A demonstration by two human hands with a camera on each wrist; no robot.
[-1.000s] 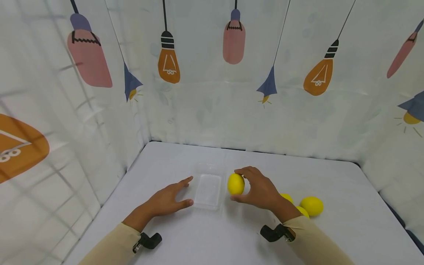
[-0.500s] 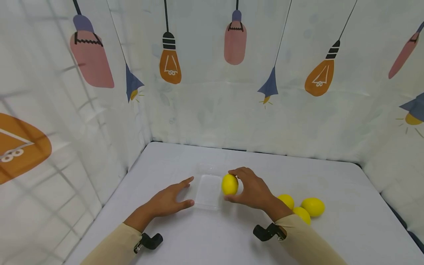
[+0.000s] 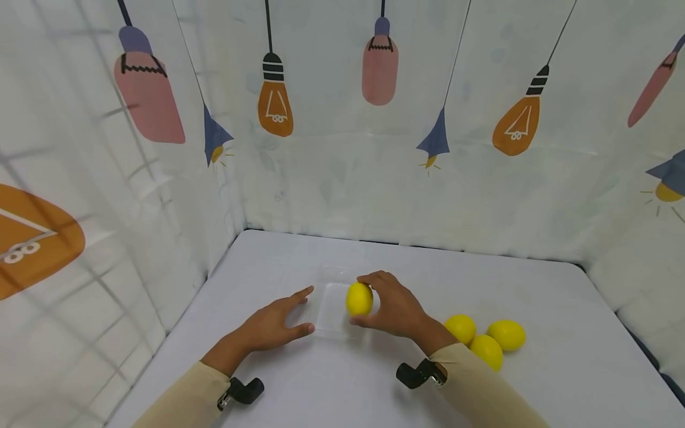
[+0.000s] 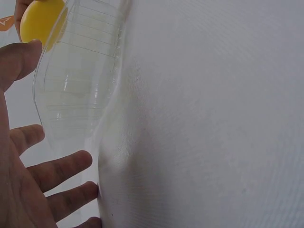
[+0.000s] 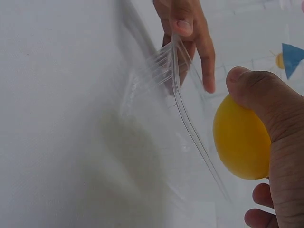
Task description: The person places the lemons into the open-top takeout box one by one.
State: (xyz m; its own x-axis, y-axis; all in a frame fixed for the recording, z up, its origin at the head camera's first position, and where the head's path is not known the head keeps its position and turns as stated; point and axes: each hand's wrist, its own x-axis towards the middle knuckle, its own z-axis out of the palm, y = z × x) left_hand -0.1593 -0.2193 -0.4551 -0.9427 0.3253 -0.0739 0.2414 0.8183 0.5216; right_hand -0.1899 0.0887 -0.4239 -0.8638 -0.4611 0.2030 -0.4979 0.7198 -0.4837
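Note:
My right hand pinches a smooth yellow lemon between thumb and fingers, holding it over the right side of a clear plastic container. In the right wrist view, the lemon is just above the container's rim. My left hand lies at the container's left side, thumb and fingers spread apart and holding nothing. Its thumb comes close to the container wall in the left wrist view; whether it touches is hard to tell.
Three more lemons sit clustered to the right, beyond my right forearm: a back-left lemon, a front lemon and a right lemon. A white-covered table bears everything. Patterned white curtains stand behind and at the sides.
My right hand has moved left with the lemon, from beside the container to over its right side. The left hand stays nearly still.

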